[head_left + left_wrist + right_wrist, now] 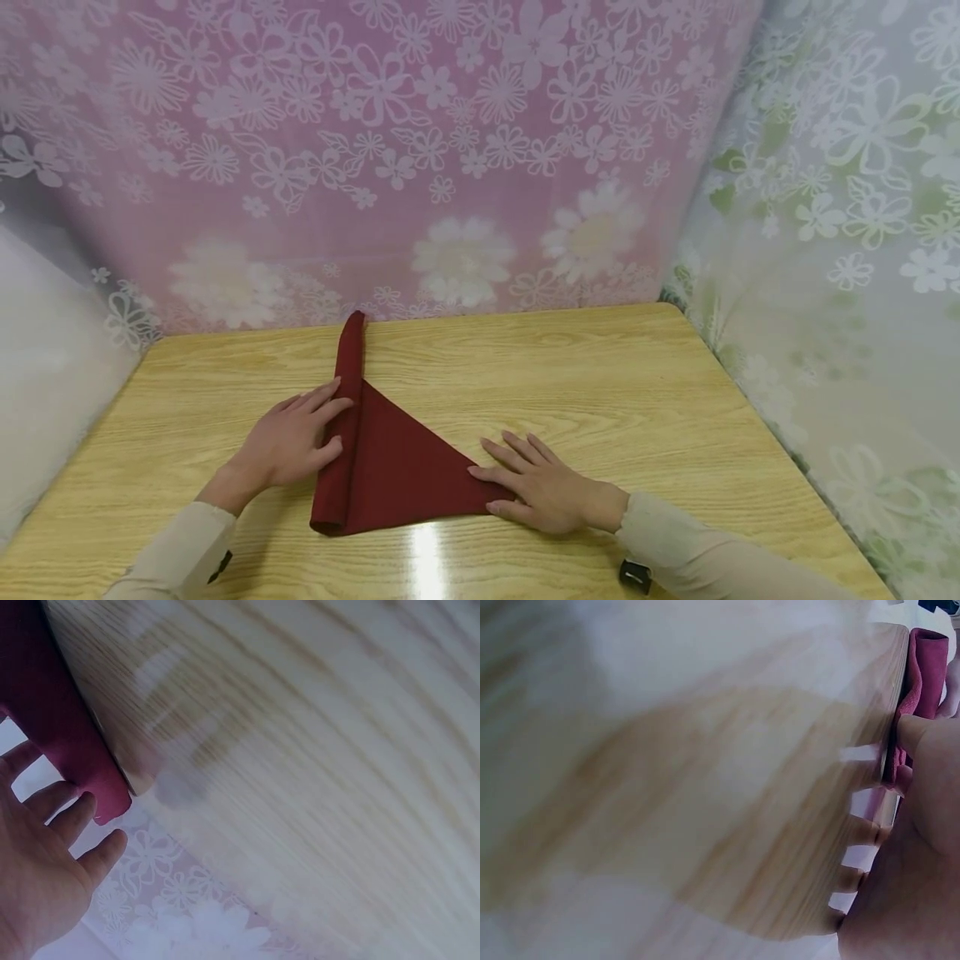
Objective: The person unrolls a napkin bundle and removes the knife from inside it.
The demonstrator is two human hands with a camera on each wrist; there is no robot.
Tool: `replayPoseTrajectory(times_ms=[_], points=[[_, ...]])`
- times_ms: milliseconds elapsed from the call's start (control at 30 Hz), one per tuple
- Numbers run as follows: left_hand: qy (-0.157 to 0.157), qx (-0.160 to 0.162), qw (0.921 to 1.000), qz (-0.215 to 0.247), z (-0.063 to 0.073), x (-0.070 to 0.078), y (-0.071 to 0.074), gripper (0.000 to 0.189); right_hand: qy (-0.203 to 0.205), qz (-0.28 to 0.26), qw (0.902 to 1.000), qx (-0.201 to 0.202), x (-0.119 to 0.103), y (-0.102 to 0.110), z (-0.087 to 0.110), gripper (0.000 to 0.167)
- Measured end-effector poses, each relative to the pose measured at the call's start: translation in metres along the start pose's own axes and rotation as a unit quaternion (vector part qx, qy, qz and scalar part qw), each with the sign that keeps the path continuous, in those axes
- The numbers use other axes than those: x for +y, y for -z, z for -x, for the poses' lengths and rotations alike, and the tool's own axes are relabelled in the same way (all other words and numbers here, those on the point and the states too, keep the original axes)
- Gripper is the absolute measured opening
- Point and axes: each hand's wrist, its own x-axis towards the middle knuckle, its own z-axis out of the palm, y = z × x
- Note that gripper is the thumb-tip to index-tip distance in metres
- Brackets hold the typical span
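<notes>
A dark red cloth (408, 471) lies on the table, with a flat triangular part narrowing to a corner at the right. Its left side forms a long roll (332, 496), whose thin end reaches the table's back edge. My left hand (288, 437) rests against the roll with fingers spread, the fingertips on top and the thumb at its near part. In the left wrist view those fingers stay extended beside the cloth (71, 735). On the right corner lies my right hand (546, 492), palm down, fingers stretched out, partly covering that corner.
The wood-grain table (585, 367) ends at the back against a pink flowered curtain (360, 192). A pale flowered curtain (840, 275) hangs along the right side, and a whitish sheet (60, 367) borders the left. Dark bands show at both sleeves.
</notes>
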Motion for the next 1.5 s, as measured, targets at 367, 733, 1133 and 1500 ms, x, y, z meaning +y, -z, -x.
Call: replayPoseTrajectory(times_ms=[367,733,1133,1500], points=[[-0.004,0.001,0.9994,-0.033,0.017,-0.012,0.004,0.048,-0.001,0.003,1.0,-0.002,0.0,-0.001,-0.001,0.053],[-0.003,0.0,0.9994,-0.033,0.019,-0.012,0.003,0.049,-0.004,-0.002,1.0,-0.004,-0.001,-0.001,-0.001,0.053],[-0.014,0.002,0.999,-0.043,0.015,-0.007,0.002,0.047,-0.003,0.0,1.0,-0.004,-0.001,0.0,0.0,0.052],[-0.022,-0.008,0.9986,-0.047,0.006,0.006,0.002,0.055,-0.006,-0.001,0.9999,-0.011,-0.002,0.003,0.0,0.053]])
